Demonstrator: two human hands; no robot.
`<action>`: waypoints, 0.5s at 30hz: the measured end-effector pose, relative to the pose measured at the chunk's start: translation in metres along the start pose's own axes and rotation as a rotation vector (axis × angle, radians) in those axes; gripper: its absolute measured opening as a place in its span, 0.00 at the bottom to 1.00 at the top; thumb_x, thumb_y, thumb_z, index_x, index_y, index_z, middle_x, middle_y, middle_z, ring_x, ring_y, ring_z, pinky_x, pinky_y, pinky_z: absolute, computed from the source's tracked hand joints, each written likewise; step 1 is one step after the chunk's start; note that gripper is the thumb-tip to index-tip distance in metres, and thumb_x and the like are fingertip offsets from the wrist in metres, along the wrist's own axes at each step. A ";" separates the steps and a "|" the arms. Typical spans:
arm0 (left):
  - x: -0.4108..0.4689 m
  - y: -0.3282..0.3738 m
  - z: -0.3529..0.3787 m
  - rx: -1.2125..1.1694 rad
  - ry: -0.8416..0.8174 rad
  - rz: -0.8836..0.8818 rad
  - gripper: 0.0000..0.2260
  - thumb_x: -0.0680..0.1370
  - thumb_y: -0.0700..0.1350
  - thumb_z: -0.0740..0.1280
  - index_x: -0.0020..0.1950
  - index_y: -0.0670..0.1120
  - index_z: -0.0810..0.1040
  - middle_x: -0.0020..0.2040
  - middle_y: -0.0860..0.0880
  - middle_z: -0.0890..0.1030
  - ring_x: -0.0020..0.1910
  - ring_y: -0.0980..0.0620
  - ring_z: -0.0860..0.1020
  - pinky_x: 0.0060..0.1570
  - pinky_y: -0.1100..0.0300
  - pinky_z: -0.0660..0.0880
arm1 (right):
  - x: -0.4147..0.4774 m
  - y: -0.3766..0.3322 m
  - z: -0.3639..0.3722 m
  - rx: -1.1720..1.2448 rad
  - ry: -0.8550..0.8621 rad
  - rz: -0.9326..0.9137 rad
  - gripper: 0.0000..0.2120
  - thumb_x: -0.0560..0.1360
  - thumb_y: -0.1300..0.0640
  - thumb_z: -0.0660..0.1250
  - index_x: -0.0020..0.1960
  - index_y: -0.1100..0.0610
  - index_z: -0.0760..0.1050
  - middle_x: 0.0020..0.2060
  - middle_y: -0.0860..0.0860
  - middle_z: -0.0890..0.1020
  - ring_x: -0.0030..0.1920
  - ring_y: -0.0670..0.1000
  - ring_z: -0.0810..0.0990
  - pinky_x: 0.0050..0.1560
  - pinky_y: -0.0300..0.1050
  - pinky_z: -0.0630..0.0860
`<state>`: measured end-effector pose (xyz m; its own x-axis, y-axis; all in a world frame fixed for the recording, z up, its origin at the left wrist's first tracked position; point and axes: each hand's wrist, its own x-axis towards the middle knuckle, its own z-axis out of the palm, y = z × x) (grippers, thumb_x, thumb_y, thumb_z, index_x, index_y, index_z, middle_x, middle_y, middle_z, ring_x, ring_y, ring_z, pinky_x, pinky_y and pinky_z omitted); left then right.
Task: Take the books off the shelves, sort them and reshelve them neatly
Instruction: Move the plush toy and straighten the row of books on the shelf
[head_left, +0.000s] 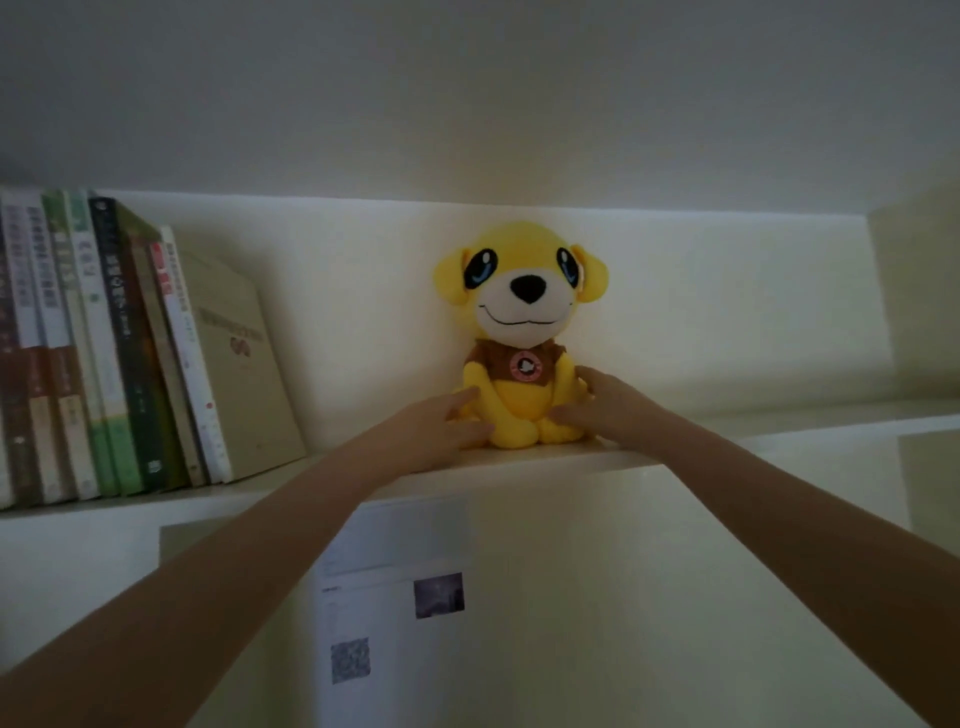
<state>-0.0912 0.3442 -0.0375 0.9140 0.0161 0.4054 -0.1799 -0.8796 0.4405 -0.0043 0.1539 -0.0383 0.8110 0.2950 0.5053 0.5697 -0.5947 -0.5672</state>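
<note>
A row of books (104, 358) stands on the left of the white top shelf (519, 460), spines facing me, the rightmost beige one leaning against the rest. To their right a yellow plush dog (522, 338) with a brown collar sits upright against the back wall. Both my arms reach up to it. My left hand (441, 421) touches its lower left side with fingers spread. My right hand (597, 402) rests against its lower right side, thumb on its leg. Neither hand holds a book.
A white panel (571, 597) below the shelf carries a printed sheet (395, 592) with a small picture and a QR code. More white compartments (924, 467) lie at the right. The shelf is bare between the books and the plush dog.
</note>
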 end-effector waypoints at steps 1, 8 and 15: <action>-0.001 -0.001 -0.001 -0.021 0.004 0.006 0.28 0.79 0.56 0.61 0.76 0.54 0.57 0.74 0.48 0.65 0.65 0.51 0.69 0.54 0.63 0.66 | 0.000 0.000 0.000 0.007 -0.007 0.002 0.35 0.76 0.51 0.67 0.76 0.57 0.55 0.71 0.57 0.66 0.68 0.57 0.69 0.58 0.46 0.68; -0.018 0.004 -0.009 -0.076 0.100 0.012 0.17 0.80 0.53 0.60 0.67 0.50 0.73 0.65 0.47 0.76 0.57 0.52 0.74 0.47 0.60 0.71 | -0.003 -0.012 0.004 -0.074 0.087 0.086 0.36 0.76 0.48 0.67 0.76 0.61 0.54 0.73 0.60 0.61 0.70 0.60 0.65 0.63 0.52 0.66; -0.107 -0.024 -0.060 0.311 0.608 0.250 0.09 0.78 0.44 0.64 0.54 0.55 0.81 0.54 0.58 0.78 0.52 0.61 0.74 0.51 0.69 0.67 | -0.062 -0.079 0.046 0.165 0.636 -0.524 0.19 0.73 0.62 0.68 0.63 0.60 0.71 0.59 0.57 0.68 0.54 0.52 0.66 0.58 0.47 0.69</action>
<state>-0.2062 0.3926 -0.0434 0.4791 -0.0210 0.8775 -0.1620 -0.9846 0.0650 -0.0934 0.2167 -0.0548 0.2343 -0.0051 0.9722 0.9040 -0.3667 -0.2198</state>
